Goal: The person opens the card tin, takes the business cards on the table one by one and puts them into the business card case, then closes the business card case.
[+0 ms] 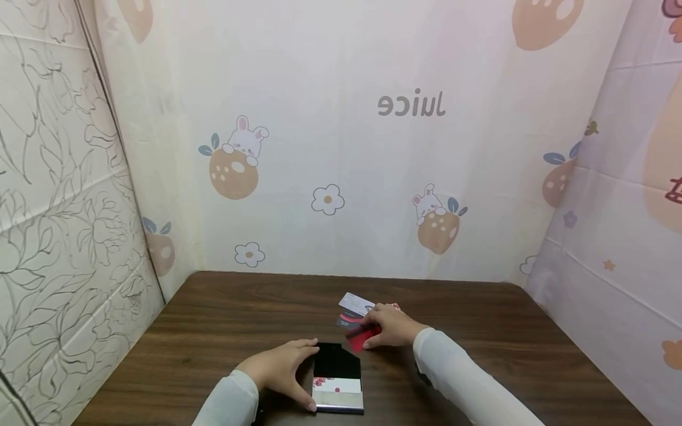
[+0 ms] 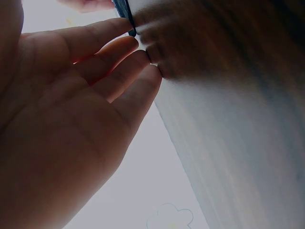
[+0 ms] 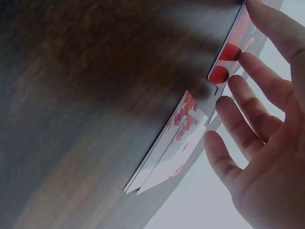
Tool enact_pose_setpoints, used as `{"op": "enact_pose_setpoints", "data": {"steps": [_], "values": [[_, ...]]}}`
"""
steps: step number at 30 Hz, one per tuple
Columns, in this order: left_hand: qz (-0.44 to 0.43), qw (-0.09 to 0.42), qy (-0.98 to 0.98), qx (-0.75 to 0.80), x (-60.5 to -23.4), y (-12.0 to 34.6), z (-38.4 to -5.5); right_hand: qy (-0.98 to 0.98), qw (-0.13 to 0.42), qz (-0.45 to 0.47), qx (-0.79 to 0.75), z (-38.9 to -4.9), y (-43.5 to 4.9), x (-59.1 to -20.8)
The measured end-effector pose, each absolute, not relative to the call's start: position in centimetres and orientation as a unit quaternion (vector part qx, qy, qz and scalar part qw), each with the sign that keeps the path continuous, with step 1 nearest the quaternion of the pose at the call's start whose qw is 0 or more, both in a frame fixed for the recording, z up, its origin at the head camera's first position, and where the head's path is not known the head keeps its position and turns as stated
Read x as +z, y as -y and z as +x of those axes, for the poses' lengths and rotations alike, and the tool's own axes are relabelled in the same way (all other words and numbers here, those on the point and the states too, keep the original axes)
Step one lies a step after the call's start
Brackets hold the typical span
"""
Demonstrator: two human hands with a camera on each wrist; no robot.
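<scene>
An opened black card case [image 1: 333, 360] lies on the table with a white card with pink flowers [image 1: 346, 386] in its lower half. My left hand [image 1: 285, 367] rests along its left side, index finger at the upper corner and thumb at the lower one. In the left wrist view the case's dark edge [image 2: 125, 14] meets a fingertip. Right of and beyond the case, my right hand [image 1: 393, 326] holds a red card [image 1: 358, 338] between thumb and fingers. A dark grey card [image 1: 348, 320] and a white card [image 1: 356, 303] lie fanned behind it, partly covered.
White cards with red flowers [image 3: 171, 148] lie overlapped on the table beside my right hand, mostly hidden behind it in the head view. The brown wood-grain table [image 1: 240, 307] ends at a printed curtain [image 1: 330, 148], with more printed cloth on both sides.
</scene>
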State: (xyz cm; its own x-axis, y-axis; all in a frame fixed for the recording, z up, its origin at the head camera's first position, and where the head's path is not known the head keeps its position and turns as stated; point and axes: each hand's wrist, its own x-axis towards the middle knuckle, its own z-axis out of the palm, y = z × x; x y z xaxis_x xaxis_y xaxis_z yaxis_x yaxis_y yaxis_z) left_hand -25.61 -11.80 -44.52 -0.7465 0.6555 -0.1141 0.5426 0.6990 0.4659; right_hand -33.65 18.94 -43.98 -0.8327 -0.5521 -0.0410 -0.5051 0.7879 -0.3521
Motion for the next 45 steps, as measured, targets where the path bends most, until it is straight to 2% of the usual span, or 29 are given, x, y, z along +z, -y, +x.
{"op": "enact_pose_setpoints", "data": {"steps": [11, 24, 35, 45], "values": [[0.332, 0.137, -0.908, 0.214, -44.7, 11.9, -25.6, -0.938, 0.083, -0.275, -0.195, -33.6, -19.0, -43.8], [0.331, 0.139, -0.909, 0.213, -44.6, 12.1, -25.6, -0.935, 0.036, -0.279, -0.218, -33.4, -19.2, -44.5], [0.328, 0.135, -0.911, 0.211, -44.3, 11.8, -25.4, -0.930, 0.040, -0.287, -0.225, -33.1, -19.5, -44.5], [0.325, 0.143, -0.910, 0.215, -44.5, 11.8, -25.5, -0.937, 0.007, -0.272, -0.220, -32.6, -19.9, -44.2]]}}
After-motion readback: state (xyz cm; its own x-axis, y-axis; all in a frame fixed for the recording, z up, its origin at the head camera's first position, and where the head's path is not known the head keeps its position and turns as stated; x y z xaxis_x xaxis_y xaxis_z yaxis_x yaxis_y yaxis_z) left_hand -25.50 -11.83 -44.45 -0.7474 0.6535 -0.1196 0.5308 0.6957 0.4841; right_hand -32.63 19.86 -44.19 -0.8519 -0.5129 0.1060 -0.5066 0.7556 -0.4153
